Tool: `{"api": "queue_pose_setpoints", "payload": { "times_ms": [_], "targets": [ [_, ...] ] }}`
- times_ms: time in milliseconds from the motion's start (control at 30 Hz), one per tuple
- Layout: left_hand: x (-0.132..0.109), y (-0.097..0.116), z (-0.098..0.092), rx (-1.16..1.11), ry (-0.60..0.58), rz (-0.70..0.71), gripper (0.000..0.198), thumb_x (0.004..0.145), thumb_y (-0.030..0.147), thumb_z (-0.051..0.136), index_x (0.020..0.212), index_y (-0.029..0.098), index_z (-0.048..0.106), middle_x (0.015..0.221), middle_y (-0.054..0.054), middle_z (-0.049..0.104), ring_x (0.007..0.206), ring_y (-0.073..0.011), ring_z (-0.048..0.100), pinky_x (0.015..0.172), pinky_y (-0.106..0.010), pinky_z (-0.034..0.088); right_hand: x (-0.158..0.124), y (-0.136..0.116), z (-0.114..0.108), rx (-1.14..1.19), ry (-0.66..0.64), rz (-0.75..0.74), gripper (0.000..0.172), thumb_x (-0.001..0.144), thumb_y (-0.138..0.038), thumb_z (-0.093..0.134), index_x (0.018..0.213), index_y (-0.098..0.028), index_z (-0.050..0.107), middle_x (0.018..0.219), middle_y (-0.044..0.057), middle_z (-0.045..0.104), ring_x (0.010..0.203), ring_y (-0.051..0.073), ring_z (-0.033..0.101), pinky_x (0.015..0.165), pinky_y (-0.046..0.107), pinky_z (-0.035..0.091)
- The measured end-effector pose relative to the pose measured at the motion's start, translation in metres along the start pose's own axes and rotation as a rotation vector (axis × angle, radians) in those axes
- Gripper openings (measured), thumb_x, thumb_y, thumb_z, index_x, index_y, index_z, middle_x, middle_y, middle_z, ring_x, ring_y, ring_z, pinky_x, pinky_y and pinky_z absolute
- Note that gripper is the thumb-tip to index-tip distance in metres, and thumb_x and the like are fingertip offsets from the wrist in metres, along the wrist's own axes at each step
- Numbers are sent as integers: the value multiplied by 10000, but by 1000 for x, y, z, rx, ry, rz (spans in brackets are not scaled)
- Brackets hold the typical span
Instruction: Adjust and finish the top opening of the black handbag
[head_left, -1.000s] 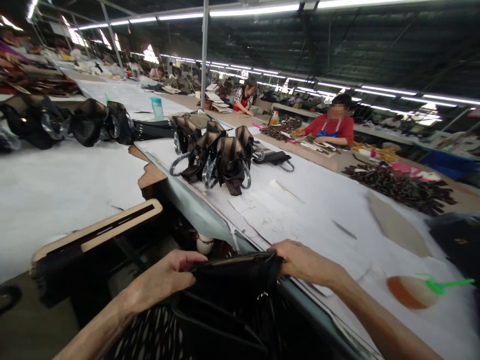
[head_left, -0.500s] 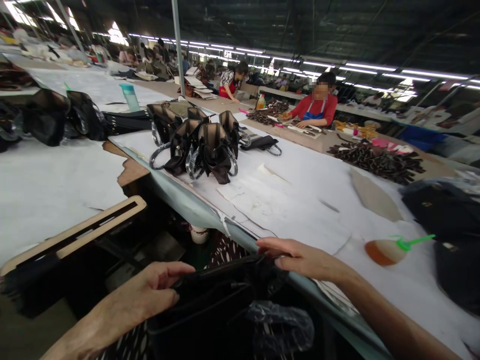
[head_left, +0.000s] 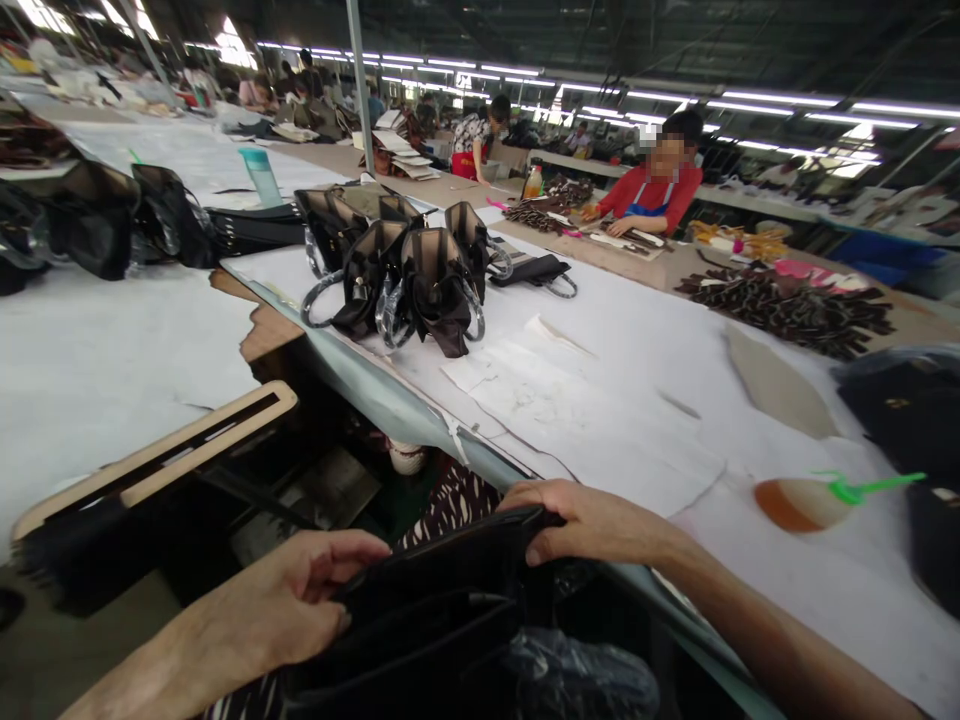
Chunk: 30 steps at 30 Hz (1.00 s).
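One black bag [head_left: 405,660] hung beside the near edge of a white-covered table [head_left: 622,390]. The left hand [head_left: 300,590] pinched its rim at the left end, the right hand [head_left: 577,520] at the right, thumb inside. Dark handbags [head_left: 439,285] clustered near the table's left corner; a green-nozzled bottle [head_left: 799,503] lay inward from the near edge.

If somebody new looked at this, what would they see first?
Probably the black bag low in the middle, with the left hand and right hand at its top edge. Next might be the bottle with a bright green spout, on the white tabletop at the right. Beyond the hands, a bunch of dark bags stands on that tabletop too.
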<state>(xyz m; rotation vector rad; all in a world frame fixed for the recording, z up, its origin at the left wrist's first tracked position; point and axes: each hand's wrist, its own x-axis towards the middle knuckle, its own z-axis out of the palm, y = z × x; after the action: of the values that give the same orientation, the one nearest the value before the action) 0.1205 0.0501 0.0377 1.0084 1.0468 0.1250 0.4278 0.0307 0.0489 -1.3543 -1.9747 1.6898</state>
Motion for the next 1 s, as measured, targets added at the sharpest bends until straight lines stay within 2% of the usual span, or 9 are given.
{"api": "queue_pose_setpoints", "payload": {
  "times_ms": [133,333,500,633,767,900,1000],
  "targets": [
    [2,-2,-7,-2,48,1,466,604,184,646,1061,166,560,1003,-43,654,932,-231,601,750,-250,484,2,0,0,-3,20,-50,252,766,-268,578,1008,-222,631,1003,4,552,909,163,513,809,264,384],
    [-5,-2,-11,-21,21,-70,398,619,228,654,1015,201,630,959,-17,678,892,-233,620,741,-250,494,3,5,4,44,32,-19,283,734,-304,626,1003,-218,633,996,0,544,914,174,509,828,281,389],
    [-7,-7,-14,37,1,-77,397,635,252,658,1031,229,651,1005,-11,668,909,-235,611,713,-232,496,4,12,2,89,15,24,474,623,-384,725,1061,-235,623,1013,1,558,937,202,517,828,292,402],
    [-5,-6,-11,55,14,-60,404,627,232,644,1031,221,658,965,-16,677,838,-217,626,674,-216,497,0,13,0,153,81,9,540,698,-405,663,1197,-249,530,1151,26,538,1026,224,495,878,326,390],
    [-6,0,-6,43,-36,-80,431,651,245,650,1080,206,633,965,-29,674,856,-217,623,708,-226,496,-4,2,-3,58,183,-36,374,767,-381,614,1116,-250,593,1130,20,539,1015,201,498,856,291,384],
    [-8,-4,-8,13,-78,-73,436,690,253,643,1124,228,604,1003,-21,664,896,-212,612,741,-227,490,-3,-9,-1,-57,158,-36,184,791,-337,597,902,-213,676,898,-6,544,808,140,530,709,240,388],
    [-7,-14,-12,10,-62,-71,456,681,266,666,1131,249,597,1055,-10,646,944,-218,596,764,-224,486,-1,-12,1,-91,154,-10,155,809,-311,575,799,-188,670,806,-20,509,751,120,514,684,230,376]
  ]
}}
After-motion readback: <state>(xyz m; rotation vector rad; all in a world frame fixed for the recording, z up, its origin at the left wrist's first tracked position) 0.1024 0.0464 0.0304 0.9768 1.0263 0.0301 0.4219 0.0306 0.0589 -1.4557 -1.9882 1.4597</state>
